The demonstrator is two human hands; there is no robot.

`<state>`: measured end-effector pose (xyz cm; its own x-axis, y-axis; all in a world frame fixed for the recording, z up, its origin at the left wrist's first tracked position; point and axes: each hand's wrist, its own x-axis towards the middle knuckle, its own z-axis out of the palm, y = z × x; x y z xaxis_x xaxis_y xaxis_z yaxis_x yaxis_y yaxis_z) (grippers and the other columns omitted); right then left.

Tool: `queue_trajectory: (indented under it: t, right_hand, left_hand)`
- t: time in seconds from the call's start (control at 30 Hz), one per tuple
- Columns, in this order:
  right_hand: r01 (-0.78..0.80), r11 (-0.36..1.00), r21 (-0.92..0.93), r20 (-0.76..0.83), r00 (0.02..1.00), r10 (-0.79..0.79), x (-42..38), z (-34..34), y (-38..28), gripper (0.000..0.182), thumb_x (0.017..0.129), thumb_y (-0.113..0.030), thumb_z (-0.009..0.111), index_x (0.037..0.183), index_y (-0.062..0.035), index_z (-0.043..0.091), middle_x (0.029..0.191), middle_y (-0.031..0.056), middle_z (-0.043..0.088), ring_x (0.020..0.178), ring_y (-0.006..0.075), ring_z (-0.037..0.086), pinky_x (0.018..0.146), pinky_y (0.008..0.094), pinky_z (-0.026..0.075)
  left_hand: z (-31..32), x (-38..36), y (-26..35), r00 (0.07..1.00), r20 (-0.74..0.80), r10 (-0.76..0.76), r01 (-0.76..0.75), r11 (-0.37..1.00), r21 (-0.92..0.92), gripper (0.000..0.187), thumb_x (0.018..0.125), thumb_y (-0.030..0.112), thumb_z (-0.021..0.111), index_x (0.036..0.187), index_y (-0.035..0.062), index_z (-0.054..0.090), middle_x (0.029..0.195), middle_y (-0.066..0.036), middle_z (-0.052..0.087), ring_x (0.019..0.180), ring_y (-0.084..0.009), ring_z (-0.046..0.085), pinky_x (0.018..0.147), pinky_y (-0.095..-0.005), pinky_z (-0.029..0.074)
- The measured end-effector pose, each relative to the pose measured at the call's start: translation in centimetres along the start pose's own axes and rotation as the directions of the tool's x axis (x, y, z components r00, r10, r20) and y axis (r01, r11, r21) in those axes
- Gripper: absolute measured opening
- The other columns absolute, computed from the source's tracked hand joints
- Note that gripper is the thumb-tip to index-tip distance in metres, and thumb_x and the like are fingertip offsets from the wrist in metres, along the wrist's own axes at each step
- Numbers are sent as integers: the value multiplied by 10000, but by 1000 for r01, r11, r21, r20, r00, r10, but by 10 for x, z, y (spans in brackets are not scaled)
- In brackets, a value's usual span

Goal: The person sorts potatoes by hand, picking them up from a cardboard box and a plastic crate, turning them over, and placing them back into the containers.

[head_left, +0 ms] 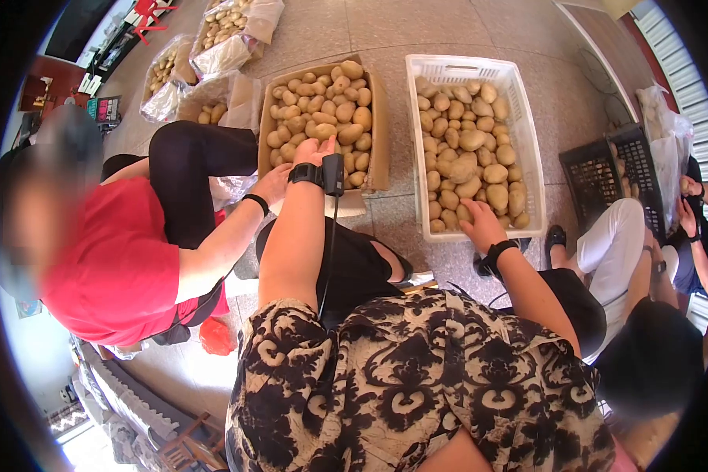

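My left hand (313, 150) reaches over a cardboard box (379, 130) filled with potatoes. Its fingers close on a potato (325, 131) at their tips. A black watch and a small black device with a cable are on that wrist. My right hand (485, 223), with a black wristband, is low in the white plastic crate (536, 189), also heaped with potatoes. Its thumb and fingers curl round a potato (463, 212) near the crate's front edge; the fingers partly hide it.
On my left a person in a red shirt (118, 263) sits close, a hand at the cardboard box. Bags of potatoes (220, 51) stand farther back. Black crates (598, 173) and other people are on my right. A red plastic bag (216, 337) lies at lower left.
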<state>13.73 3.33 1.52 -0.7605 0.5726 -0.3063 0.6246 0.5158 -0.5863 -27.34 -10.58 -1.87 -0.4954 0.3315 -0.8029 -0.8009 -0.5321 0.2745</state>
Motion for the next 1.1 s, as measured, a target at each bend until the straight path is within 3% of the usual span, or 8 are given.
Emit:
queue_trajectory:
  t: [0.23,0.27,0.4,0.47,0.63,0.73,0.83,1.1]
  right_hand:
    - [4,1000,15,9,1000,-4,-1,-3,-1,507,762,-207,597,1236,-128,434,1191,204,449,1068,369,464,914,404,393]
    - [-9,1000,12,-5,1000,9,-1,-4,-2,507,762,-207,597,1236,-128,434,1191,204,449,1068,369,464,914,404,393]
    - [-11,999,33,0,1000,11,-3,-4,-1,497,758,-204,595,1223,-127,437,1151,201,464,1038,373,479,897,408,404]
    - [-7,1000,18,9,1000,7,-3,-4,-1,496,756,-209,598,1218,-125,439,1135,199,469,1027,374,484,890,412,409]
    - [-39,999,8,21,999,39,-2,-5,-2,512,746,-205,616,1221,-136,438,1124,197,473,1021,371,493,895,408,409]
    - [-62,997,44,32,998,61,1,-3,0,519,738,-200,625,1219,-138,440,1122,202,474,1022,370,493,896,408,409]
    - [-87,995,56,45,995,85,3,-3,-1,516,724,-168,633,1204,-134,448,1114,215,469,1019,380,491,895,408,410]
    - [-124,989,81,-33,991,127,6,-8,-7,495,687,-60,618,1150,-128,458,1097,204,393,1007,390,479,888,405,410]
  left_hand:
    - [12,-30,-38,993,29,-115,114,993,34,296,902,34,412,1158,-87,325,1168,-192,421,1070,-333,480,924,-431,464]
    - [10,-27,-41,965,59,-256,255,967,17,244,892,20,425,1105,-85,366,1156,-199,426,1069,-344,477,925,-431,464]
    - [17,-66,-86,964,88,-252,226,946,233,188,889,46,437,1040,-65,420,1117,-194,471,1042,-350,500,905,-403,471]
    - [17,-79,-105,932,122,-343,282,892,352,168,885,38,437,1026,-54,436,1089,-199,489,1030,-350,511,906,-400,469]
    - [9,-93,-157,876,97,-473,388,809,442,149,874,53,454,964,-58,492,1048,-200,530,1042,-355,515,882,-407,490]
    - [2,-100,-186,828,69,-556,447,729,519,182,870,76,481,1013,-35,509,1073,-185,541,1045,-345,520,889,-403,475]
    - [-8,-109,-205,832,59,-552,370,630,683,318,905,129,430,1192,-8,432,1251,-126,469,1147,-314,447,995,-400,343]
    - [-7,-114,-204,829,98,-550,333,628,703,403,912,147,432,1275,-9,355,1344,-134,365,1205,-316,384,1015,-384,322]
